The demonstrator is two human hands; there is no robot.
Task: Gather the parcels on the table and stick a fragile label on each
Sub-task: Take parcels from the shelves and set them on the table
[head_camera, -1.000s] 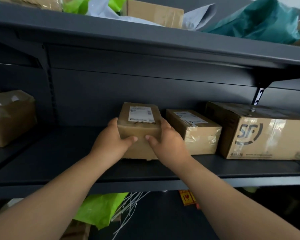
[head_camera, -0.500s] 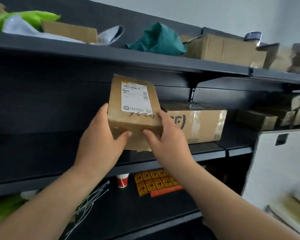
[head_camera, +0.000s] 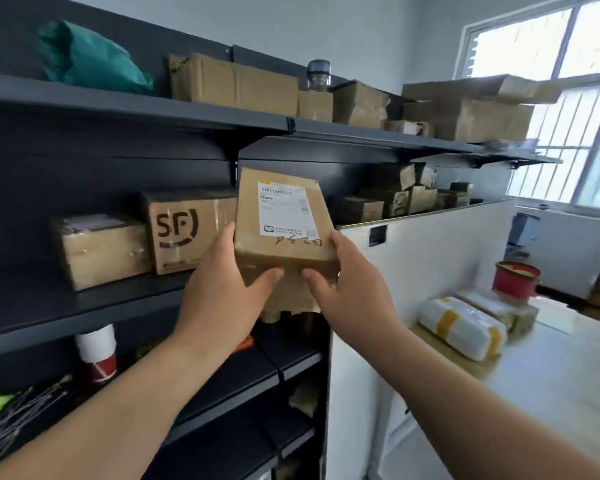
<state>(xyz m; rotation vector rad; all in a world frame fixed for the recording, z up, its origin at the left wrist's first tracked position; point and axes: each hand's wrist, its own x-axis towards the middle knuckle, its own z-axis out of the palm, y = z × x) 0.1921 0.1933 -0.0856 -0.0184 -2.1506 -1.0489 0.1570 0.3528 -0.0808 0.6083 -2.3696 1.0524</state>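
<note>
1. A person holds a brown cardboard parcel (head_camera: 284,233) in the air in front of a dark shelf unit (head_camera: 84,306), clear of every board and tipped so its labelled face points back at them.
2. The left hand (head_camera: 222,292) grips the parcel's left side, thumb laid across the near face and fingers out of sight behind it.
3. The right hand (head_camera: 354,289) grips the right side the same way, and the two thumb tips nearly meet.
4. A white shipping label (head_camera: 283,211) covers much of the parcel's face, with dark handwriting just below it. The parcel is taped shut, so its contents cannot be told.
5. The middle shelf holds a carton printed SF (head_camera: 184,230) touching a smaller taped box (head_camera: 101,247) on its left, both closed. Further right on that level stands a cluster of small dark boxes (head_camera: 395,199).
6. The top shelf carries a green bag (head_camera: 90,60), a row of closed cartons (head_camera: 232,84) and a clear jar (head_camera: 318,76) with a dark lid behind them.
7. A lower shelf holds a red and white paper cup (head_camera: 96,351), upright; its inside is hidden.
8. To the right, past a white partition (head_camera: 430,271), a pale table (head_camera: 551,375) bears a white-wrapped parcel (head_camera: 465,327) banded in yellow tape, another wrapped parcel (head_camera: 496,306) just behind it, and a red pot (head_camera: 515,280) near them.
</note>
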